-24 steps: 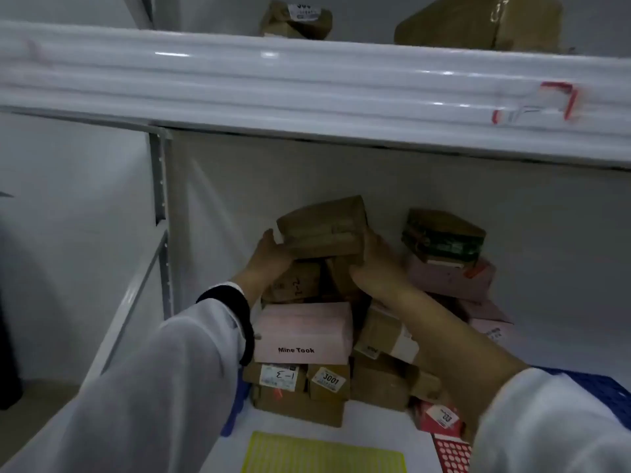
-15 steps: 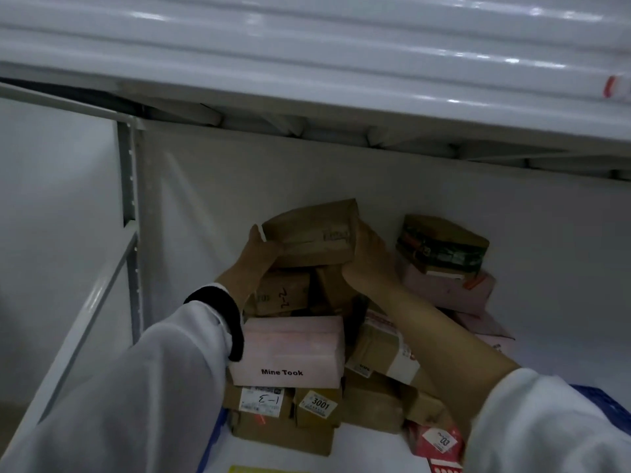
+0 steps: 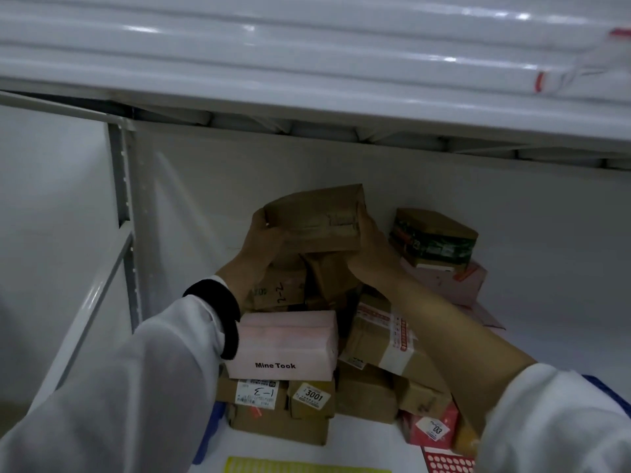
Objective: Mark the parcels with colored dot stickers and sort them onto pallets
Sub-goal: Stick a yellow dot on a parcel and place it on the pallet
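A brown cardboard parcel (image 3: 316, 218) sits on top of a heap of parcels under a white shelf. My left hand (image 3: 261, 238) grips its left end and my right hand (image 3: 370, 249) grips its right end. Below it lie a brown box marked 2-2 (image 3: 281, 288), a pink box labelled Mine Took (image 3: 283, 346) and a taped brown parcel (image 3: 382, 332). A yellow dot sticker sheet (image 3: 304, 466) and a red dot sticker sheet (image 3: 447, 462) lie at the bottom edge.
The white shelf board (image 3: 307, 63) hangs low overhead. A grey shelf upright (image 3: 123, 206) stands at the left. A dark printed box (image 3: 433, 237) rests on a pink box (image 3: 450, 285) at the right. A small red parcel (image 3: 430, 428) lies at the front right.
Both hands keep hold of the top brown parcel, which stays on top of the heap. The view has dipped lower under the shelf and drawn nearer.
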